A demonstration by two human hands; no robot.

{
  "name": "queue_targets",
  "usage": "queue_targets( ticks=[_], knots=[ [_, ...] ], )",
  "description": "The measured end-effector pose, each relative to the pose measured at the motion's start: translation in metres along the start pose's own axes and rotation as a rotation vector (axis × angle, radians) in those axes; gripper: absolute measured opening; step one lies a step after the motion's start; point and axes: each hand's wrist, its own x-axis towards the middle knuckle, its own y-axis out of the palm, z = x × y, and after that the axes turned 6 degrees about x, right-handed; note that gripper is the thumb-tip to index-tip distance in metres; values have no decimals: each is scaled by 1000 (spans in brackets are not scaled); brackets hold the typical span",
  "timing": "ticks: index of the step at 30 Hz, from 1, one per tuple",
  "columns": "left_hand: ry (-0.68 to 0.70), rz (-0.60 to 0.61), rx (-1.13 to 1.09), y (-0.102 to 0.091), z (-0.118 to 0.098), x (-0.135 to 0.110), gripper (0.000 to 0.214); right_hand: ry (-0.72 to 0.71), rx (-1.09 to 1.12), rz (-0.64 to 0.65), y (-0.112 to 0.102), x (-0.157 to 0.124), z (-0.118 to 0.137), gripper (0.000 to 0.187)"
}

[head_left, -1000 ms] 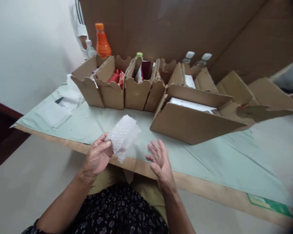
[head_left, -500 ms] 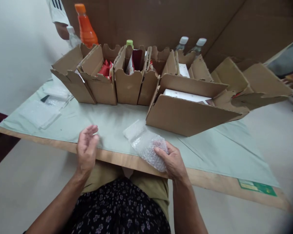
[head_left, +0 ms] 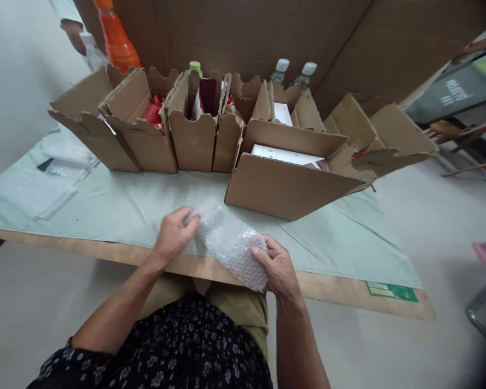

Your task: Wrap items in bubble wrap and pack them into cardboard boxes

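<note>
A clear bubble-wrap pouch [head_left: 229, 243] lies at the near edge of the table [head_left: 340, 283], held from both ends. My left hand [head_left: 173, 235] grips its far left end with curled fingers. My right hand [head_left: 277, 265] clasps its near right end, thumb on top. Whether anything is inside the pouch cannot be seen. Just beyond it stands a wide cardboard box [head_left: 287, 181] with a white flat item inside.
A row of open cardboard bins [head_left: 146, 143] holds red packets and other items. Bottles stand behind them, an orange one [head_left: 115, 40] at the far left. Flat bubble-wrap pouches [head_left: 32, 189] lie at the left. Another person's arm [head_left: 71, 27] shows at the top left.
The pouch passed from my left hand to my right hand and came down onto the table edge. My left hand then returned and took hold of its other end.
</note>
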Motion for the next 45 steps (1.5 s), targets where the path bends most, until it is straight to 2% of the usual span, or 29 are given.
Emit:
queue_targets(
  ticks=[2,4,6,9,12,15,16,18,21,23,24,26,27,29,33,35,39,42,45],
  knots=[
    [-131,-57,-118,-29,6,1,17,-39,-79,-52,-15,-1,12,39],
    [-234,-88,-194,-50,13,-1,22,-143,-280,-75,-32,4,26,33],
    [-273,-61,-142,-56,22,-5,29,-225,-560,-90,-46,14,36,29],
    [-292,33,160,-46,35,-16,43,-250,-970,-205,-60,28,35,30],
    [-202,94,505,-42,41,-28,59,-317,-1249,-408,-70,28,24,39],
    [24,-23,635,-53,36,-34,68,-456,-1291,-591,-71,15,16,38],
    [111,-78,644,-56,32,-35,66,-513,-1264,-607,-65,11,14,36],
    [284,-133,638,-56,22,-33,56,-620,-1203,-519,-38,6,12,32],
    [488,-21,617,-34,12,-29,43,-697,-1167,-175,28,13,4,37],
    [522,107,651,-12,14,-27,43,-676,-1203,44,67,23,-4,45],
    [509,162,681,-2,18,-26,45,-660,-1222,114,80,28,-9,48],
    [464,239,745,12,29,-25,48,-627,-1266,174,84,34,-16,53],
    [450,261,769,15,34,-25,50,-611,-1290,166,76,34,-20,56],
    [444,281,791,16,42,-25,51,-568,-1347,90,45,27,-25,61],
    [449,288,797,13,45,-26,52,-443,-1449,-180,-29,3,-30,63],
    [448,283,807,14,45,-27,52,-406,-1483,-280,-54,-7,-31,62],
    [457,257,801,18,48,-29,51,-422,-1485,-362,-74,-13,-29,55],
    [476,232,758,17,53,-27,50,-458,-1391,-432,-77,-7,-20,52],
    [450,154,719,11,56,-17,49,-489,-1360,-482,-77,5,-11,47]
  ],
)
